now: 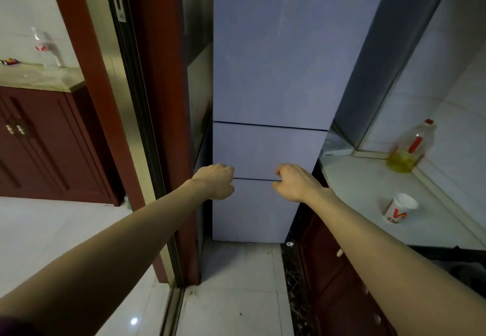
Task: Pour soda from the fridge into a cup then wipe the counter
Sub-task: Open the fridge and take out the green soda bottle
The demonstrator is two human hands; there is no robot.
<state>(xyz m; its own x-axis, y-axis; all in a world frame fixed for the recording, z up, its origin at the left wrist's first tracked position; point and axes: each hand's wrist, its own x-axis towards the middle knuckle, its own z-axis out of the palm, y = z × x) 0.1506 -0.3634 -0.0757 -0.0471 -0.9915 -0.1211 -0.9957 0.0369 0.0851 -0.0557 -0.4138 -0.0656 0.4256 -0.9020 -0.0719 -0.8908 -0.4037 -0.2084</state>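
Left hand (215,182), right hand (295,183) at fridge (271,72) | cup (399,208) on counter (355,191)

Your arms are bare along the whole stretch that shows, from the wrists back to the near edge. Your left hand (215,182) and your right hand (294,182) are bare too. The only clothing in view is a scrap of dark, purplish-maroon sleeve (18,326) in the near left corner, dim and blurred at its edge.
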